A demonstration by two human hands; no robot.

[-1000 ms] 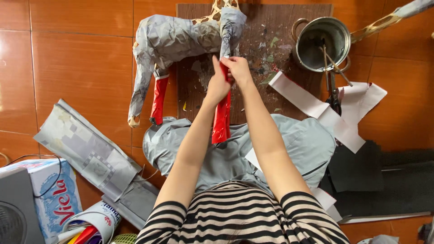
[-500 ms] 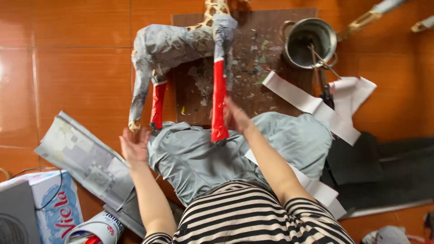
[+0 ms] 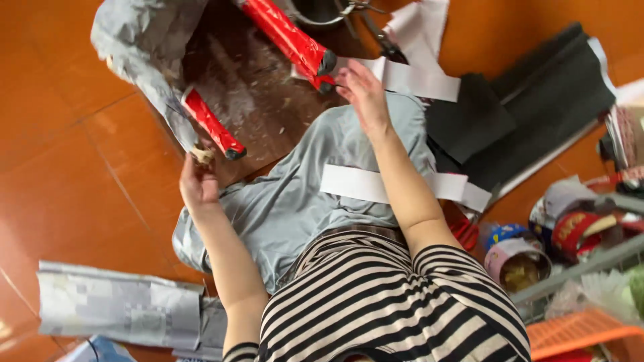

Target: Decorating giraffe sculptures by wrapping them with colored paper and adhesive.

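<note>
A paper animal figure lies on a dark board [image 3: 261, 107] on the orange floor. Its body [image 3: 134, 40] is wrapped in grey newspaper, and two legs are covered in red. My left hand [image 3: 198, 184] reaches up to the pale tip of the grey leg [image 3: 200, 155] and pinches it, right beside the shorter red leg [image 3: 211, 124]. My right hand [image 3: 362, 90] hovers with fingers apart just right of the black end of the longer red leg [image 3: 288, 40], touching or nearly touching it. A white paper strip [image 3: 362, 184] lies across my lap.
A metal pot [image 3: 322, 10] and scissors [image 3: 382, 41] sit at the top beside white paper pieces [image 3: 422, 74]. Black sheets [image 3: 537, 100] lie to the right. Tins and jars [image 3: 516, 258] and an orange basket [image 3: 577, 332] crowd the lower right. Folded newspaper [image 3: 114, 302] lies lower left.
The view has swung and tilted. My left hand rose from beside my lap to the grey leg's tip. My right hand let go of the long red leg and now hovers open at its end.
</note>
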